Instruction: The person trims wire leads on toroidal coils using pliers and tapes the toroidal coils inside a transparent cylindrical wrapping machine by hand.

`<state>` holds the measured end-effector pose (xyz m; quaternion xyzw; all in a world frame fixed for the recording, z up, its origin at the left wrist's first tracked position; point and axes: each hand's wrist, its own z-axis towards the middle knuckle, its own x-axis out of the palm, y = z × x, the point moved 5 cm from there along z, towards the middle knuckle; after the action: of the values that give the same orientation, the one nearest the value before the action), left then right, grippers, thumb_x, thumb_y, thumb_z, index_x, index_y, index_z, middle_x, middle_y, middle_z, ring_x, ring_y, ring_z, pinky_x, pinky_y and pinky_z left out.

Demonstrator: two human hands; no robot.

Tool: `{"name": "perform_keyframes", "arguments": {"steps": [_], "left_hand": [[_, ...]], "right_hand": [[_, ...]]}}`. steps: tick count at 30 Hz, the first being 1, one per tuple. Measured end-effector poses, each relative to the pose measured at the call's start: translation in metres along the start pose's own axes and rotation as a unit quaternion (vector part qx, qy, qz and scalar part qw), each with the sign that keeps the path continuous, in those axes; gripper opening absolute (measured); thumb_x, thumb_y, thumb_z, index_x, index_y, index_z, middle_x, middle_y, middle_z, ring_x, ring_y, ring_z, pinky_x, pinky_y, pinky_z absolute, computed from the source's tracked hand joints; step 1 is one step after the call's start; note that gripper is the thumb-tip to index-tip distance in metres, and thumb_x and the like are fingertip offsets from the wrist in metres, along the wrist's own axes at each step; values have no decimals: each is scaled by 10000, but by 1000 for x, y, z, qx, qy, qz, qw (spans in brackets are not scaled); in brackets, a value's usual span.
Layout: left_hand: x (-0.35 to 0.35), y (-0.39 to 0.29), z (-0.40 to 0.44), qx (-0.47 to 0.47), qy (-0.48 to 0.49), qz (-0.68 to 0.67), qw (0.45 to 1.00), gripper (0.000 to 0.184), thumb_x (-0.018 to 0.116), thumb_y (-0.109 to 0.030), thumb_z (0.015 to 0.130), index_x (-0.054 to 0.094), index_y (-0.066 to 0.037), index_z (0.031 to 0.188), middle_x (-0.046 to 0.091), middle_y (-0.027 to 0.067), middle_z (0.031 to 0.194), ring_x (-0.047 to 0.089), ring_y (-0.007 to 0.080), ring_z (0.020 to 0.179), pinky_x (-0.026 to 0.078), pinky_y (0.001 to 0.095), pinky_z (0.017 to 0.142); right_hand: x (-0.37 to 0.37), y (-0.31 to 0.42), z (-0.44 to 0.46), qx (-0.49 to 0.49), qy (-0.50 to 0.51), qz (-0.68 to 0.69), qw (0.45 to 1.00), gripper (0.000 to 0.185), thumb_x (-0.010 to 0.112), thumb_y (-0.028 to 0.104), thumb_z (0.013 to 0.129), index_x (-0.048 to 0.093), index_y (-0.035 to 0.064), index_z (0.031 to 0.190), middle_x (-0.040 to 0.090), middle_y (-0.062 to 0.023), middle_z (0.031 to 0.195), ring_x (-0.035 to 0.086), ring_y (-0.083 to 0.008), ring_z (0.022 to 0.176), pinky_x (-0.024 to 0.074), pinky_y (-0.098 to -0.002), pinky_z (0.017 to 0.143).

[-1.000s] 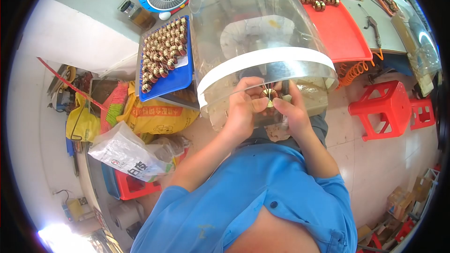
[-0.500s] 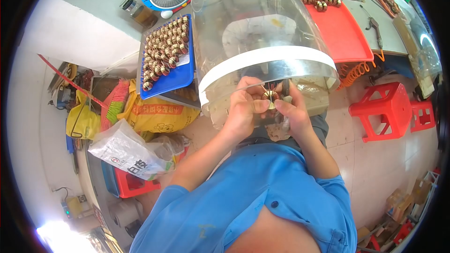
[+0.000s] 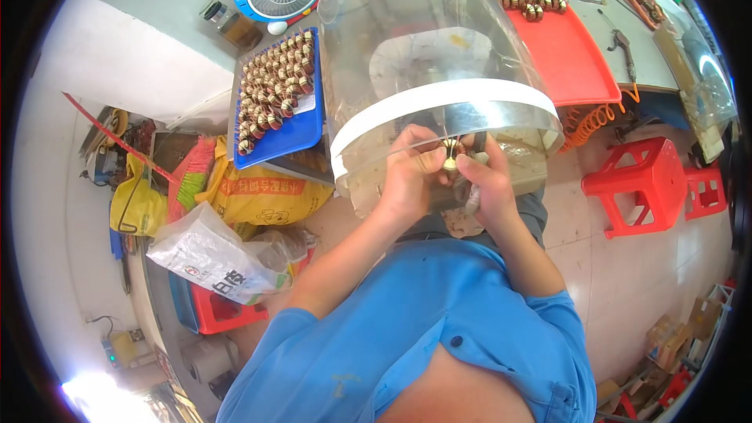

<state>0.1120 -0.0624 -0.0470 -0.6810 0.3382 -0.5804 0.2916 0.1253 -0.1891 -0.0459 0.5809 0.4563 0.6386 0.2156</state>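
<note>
Toroidal coil (image 3: 450,157), copper-wound, pale-banded. Head view: just right of frame centre, below the clear shield's white rim (image 3: 450,88). Left hand (image 3: 409,176) and right hand (image 3: 493,182) pinch opposite sides. Handling, judged: light, rigid, leads bendable; best gripped by its wound flanks, clear of leads.

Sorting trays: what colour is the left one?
The left tray is blue; see the head view.
</note>
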Motion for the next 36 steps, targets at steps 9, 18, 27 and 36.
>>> {"name": "perform_keyframes", "arguments": {"steps": [9,18,27,36], "left_hand": [[-5,-6,-2,-32,-1,21,999,313,733,-199,806,511,-34,951,663,139,875,592,197,620,471,289,528],[0,-8,-2,-18,1,21,1000,315,738,-222,799,509,-42,919,665,136,873,588,200,619,461,286,521],[-2,-12,6,-5,-3,37,999,296,726,-198,803,497,-46,913,664,147,879,576,198,604,460,284,519],[-5,-14,16,-16,-4,28,999,274,711,-159,808,486,-47,919,667,170,901,584,205,627,466,286,534]], "right_hand": [[3,-6,-1,30,-13,8,999,285,614,131,810,489,29,1045,620,-95,853,595,-161,704,438,-264,545],[10,4,-3,28,-10,23,999,273,603,115,801,494,15,1030,616,-117,853,592,-197,699,475,-323,683],[7,-3,3,53,-41,19,998,281,593,132,828,500,26,1071,615,-87,854,588,-153,722,434,-259,545],[5,-6,13,34,-45,7,998,276,603,127,828,498,32,1065,609,-86,876,575,-144,717,432,-254,550]]}}
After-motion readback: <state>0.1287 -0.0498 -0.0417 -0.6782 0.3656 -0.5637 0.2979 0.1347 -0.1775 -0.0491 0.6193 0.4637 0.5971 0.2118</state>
